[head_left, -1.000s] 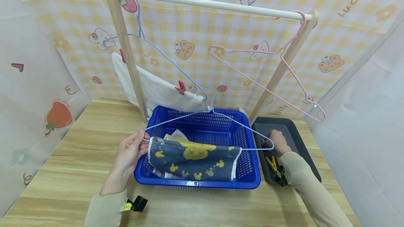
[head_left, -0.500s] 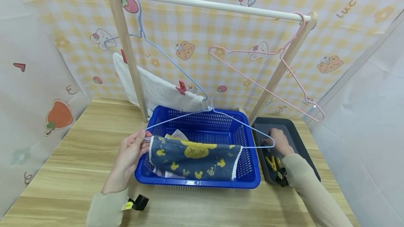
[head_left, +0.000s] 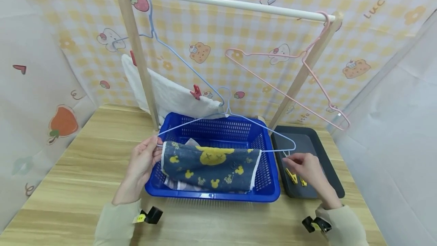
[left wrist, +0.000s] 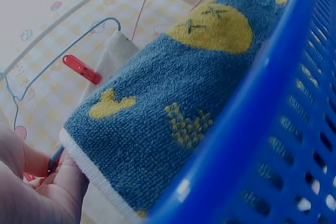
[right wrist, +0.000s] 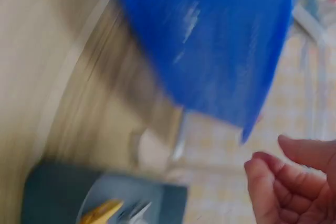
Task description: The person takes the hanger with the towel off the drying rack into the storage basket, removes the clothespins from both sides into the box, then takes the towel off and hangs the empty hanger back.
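Note:
My left hand [head_left: 141, 164] pinches the left corner of a light blue wire hanger [head_left: 274, 150], thumb and fingers around the wire in the left wrist view. Over the hanger's lower bar lies a dark blue towel [head_left: 218, 172] with yellow figures and white edging, hanging down in front of the blue basket [head_left: 211, 196]. My right hand [head_left: 308, 170] is raised over the dark tray [head_left: 329, 158], near the hanger's right end. Thumb and index finger stand slightly apart in the right wrist view, nothing showing between them. Yellow clothespins [head_left: 291, 176] lie in the tray.
Behind the basket stands a wooden rack with a white rail [head_left: 225, 2]. On it hang a blue hanger [head_left: 181, 59], with a white towel [head_left: 170, 94] held by red clothespins [head_left: 196, 92], and a bare pink hanger [head_left: 263, 75]. More cloth [head_left: 184, 186] lies in the basket.
My right hand has come up out of the tray and back toward me. The left hand, with hanger and towel, has risen slightly.

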{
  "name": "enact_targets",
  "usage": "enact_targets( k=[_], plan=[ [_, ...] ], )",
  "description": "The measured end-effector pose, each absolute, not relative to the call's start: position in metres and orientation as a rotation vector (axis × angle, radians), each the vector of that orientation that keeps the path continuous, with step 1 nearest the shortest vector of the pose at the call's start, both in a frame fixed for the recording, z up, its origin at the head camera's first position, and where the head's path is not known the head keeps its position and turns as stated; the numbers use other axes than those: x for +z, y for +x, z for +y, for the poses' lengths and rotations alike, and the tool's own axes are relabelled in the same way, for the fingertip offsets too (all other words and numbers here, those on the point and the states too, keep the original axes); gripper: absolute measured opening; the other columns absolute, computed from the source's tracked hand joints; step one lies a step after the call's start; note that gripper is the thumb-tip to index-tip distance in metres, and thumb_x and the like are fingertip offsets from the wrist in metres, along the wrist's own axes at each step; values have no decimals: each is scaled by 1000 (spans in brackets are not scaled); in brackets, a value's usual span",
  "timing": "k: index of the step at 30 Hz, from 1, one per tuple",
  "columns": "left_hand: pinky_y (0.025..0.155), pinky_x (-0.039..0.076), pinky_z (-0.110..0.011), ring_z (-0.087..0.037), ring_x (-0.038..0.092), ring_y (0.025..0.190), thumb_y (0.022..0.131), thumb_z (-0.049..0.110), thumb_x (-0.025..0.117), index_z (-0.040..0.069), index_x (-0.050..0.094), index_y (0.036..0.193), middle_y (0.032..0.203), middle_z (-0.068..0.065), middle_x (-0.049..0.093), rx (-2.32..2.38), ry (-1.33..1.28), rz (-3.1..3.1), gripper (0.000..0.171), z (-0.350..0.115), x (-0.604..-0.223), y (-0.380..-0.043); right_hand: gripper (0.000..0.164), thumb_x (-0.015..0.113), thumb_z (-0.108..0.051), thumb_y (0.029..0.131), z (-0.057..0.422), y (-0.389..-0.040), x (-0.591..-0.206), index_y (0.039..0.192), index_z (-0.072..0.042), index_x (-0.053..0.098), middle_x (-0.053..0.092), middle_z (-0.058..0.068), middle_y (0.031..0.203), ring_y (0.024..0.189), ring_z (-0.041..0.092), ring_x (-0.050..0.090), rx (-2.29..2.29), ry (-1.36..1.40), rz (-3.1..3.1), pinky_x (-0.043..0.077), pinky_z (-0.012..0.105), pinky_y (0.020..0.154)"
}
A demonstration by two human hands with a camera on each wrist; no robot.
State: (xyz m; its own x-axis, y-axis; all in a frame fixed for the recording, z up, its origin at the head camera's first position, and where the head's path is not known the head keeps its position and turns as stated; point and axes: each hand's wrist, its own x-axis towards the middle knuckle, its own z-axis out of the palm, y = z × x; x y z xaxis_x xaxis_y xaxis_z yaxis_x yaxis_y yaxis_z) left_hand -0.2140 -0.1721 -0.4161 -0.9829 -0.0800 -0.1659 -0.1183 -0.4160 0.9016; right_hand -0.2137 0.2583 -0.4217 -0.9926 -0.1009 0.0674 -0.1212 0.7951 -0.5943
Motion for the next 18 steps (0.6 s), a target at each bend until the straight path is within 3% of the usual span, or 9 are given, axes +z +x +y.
enact_targets(
  k=[8,13,18],
  plan=[
    [48,40,-11,-1,43,53,102,13,38,16,59,67,61,7,49,2620,-307,1699,41,-165,-410,-218,11,68,-12,86,208,-201,-417,90,-2,71,66,1,67,56,11,61,1190,451,-2745,50,21,48],
    [47,36,-12,-1,40,53,102,13,39,15,58,67,60,7,46,2637,-296,1701,40,-162,-407,-218,6,70,-11,84,190,-207,-422,81,-6,70,62,-4,61,51,8,57,1167,415,-2646,49,21,46],
    [47,39,-12,-1,44,53,101,12,39,15,59,67,60,7,50,2678,-321,1666,40,-159,-404,-219,11,72,-7,82,181,-211,-423,72,-6,67,61,-4,56,48,6,56,1157,382,-2553,49,21,44]
  ],
)
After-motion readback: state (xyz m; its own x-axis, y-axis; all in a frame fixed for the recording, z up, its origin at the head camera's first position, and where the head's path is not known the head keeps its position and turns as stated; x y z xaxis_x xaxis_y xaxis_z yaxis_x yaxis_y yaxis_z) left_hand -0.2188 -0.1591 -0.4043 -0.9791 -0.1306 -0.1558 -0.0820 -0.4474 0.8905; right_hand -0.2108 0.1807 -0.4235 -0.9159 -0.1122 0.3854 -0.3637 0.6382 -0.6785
